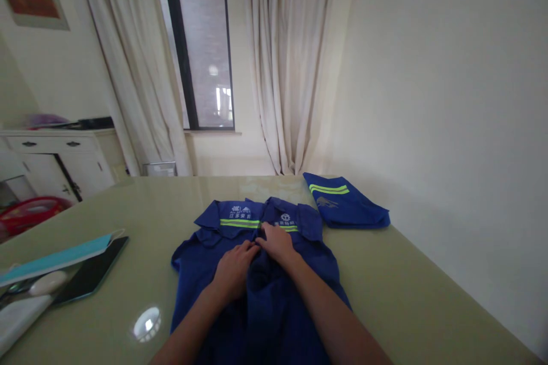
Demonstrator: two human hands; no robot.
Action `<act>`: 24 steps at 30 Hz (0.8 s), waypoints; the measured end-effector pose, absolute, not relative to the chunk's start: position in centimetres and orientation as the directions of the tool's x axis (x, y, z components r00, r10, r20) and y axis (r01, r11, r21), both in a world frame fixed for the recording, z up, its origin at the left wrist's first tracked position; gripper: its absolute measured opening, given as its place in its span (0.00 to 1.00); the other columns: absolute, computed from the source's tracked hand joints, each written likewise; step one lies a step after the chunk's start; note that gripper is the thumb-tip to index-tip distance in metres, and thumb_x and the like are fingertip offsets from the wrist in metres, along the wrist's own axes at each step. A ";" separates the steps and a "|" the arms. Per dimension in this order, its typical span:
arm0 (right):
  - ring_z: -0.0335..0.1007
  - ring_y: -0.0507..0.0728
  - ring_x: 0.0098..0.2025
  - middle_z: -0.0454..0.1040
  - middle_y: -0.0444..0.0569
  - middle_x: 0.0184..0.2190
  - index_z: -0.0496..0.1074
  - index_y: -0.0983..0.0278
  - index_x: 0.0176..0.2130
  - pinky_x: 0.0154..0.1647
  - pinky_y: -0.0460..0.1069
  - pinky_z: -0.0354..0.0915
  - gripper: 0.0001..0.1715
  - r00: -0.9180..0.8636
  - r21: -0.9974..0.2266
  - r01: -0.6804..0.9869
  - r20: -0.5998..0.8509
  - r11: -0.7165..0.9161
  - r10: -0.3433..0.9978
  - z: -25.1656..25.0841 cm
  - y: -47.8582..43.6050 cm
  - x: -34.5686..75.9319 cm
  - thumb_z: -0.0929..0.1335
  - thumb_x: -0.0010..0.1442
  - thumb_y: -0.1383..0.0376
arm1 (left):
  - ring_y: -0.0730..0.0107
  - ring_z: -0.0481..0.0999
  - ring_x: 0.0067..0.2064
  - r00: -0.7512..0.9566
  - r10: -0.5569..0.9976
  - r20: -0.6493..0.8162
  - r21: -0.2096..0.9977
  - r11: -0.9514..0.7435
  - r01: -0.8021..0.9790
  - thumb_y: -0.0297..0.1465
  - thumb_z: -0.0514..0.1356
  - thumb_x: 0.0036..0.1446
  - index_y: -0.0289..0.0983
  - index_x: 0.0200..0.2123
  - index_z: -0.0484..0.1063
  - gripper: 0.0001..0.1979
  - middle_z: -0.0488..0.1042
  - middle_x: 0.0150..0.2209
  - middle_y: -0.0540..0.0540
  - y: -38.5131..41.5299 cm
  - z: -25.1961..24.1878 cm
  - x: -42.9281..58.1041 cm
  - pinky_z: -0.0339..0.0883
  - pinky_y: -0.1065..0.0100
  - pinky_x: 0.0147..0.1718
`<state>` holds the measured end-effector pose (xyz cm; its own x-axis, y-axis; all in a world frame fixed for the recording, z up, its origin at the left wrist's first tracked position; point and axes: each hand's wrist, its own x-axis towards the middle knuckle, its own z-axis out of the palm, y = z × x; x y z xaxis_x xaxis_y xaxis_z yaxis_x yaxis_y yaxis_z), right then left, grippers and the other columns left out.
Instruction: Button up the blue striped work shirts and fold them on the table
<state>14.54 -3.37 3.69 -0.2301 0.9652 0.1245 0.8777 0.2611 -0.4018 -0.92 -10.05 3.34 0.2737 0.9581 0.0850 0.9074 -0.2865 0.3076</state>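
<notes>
A dark blue work jacket (201, 279) with yellow-green reflective stripes and white lettering on its chest lies spread on the table in front of me, collar end away from me. Both hands meet at its front placket. My left hand (235, 265) has its fingertips bent together on the placket edge, just below the stripe. Slightly higher and to the right, my right hand (277, 244) pinches the cloth of the same placket near the stripe. The fingertips cover whatever fastener may be between them.
A folded blue garment (349, 205) with similar stripes lies at the table's right back edge, near the wall. To the left on the table (141, 228) are a light blue face mask (64, 256), a dark flat tablet-like object (94, 271) and a white rounded object (49, 283).
</notes>
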 end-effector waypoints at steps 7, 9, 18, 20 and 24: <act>0.77 0.58 0.46 0.78 0.47 0.48 0.71 0.51 0.56 0.40 0.48 0.64 0.17 -0.245 -0.445 0.821 0.292 0.358 0.924 2.1 -3.6 14.7 0.60 0.72 0.62 | 0.48 0.81 0.44 -0.100 0.986 0.133 0.434 0.033 0.901 0.41 0.47 0.68 0.38 0.41 0.73 0.18 0.81 0.40 0.34 -3.6 3.4 0.5 0.67 0.57 0.40; 0.77 0.58 0.46 0.77 0.47 0.49 0.71 0.51 0.56 0.40 0.48 0.65 0.19 -0.245 -0.446 0.818 0.302 0.364 0.921 1.9 -3.5 14.9 0.61 0.70 0.64 | 0.50 0.79 0.46 -0.101 0.978 0.183 0.470 0.003 0.882 0.40 0.49 0.68 0.39 0.39 0.72 0.15 0.80 0.42 0.36 -2.6 2.5 0.9 0.66 0.60 0.41; 0.74 0.58 0.49 0.76 0.47 0.52 0.69 0.55 0.59 0.45 0.48 0.67 0.21 -0.245 -0.513 0.731 0.418 0.450 0.875 2.3 -3.5 14.6 0.64 0.67 0.67 | 0.62 0.79 0.39 0.000 0.939 0.345 0.695 -0.255 0.672 0.42 0.50 0.68 0.41 0.38 0.72 0.15 0.80 0.37 0.47 -1.9 1.0 -0.1 0.67 0.67 0.38; 0.75 0.57 0.47 0.76 0.47 0.50 0.71 0.56 0.56 0.43 0.48 0.67 0.18 -0.221 -0.519 0.729 0.441 0.448 0.870 2.4 -3.6 14.6 0.63 0.69 0.66 | 0.63 0.78 0.36 -0.006 0.925 0.379 0.765 -0.310 0.565 0.44 0.53 0.66 0.41 0.36 0.72 0.15 0.79 0.33 0.48 -1.8 1.0 -0.1 0.67 0.68 0.36; 0.75 0.57 0.44 0.75 0.48 0.46 0.73 0.57 0.51 0.41 0.47 0.67 0.13 -0.183 -0.515 0.729 0.488 0.450 0.854 2.3 -3.7 14.7 0.63 0.71 0.65 | 0.65 0.74 0.31 0.005 0.919 0.395 0.838 -0.362 0.408 0.43 0.57 0.63 0.40 0.33 0.71 0.13 0.75 0.28 0.51 -1.8 1.2 0.2 0.65 0.69 0.32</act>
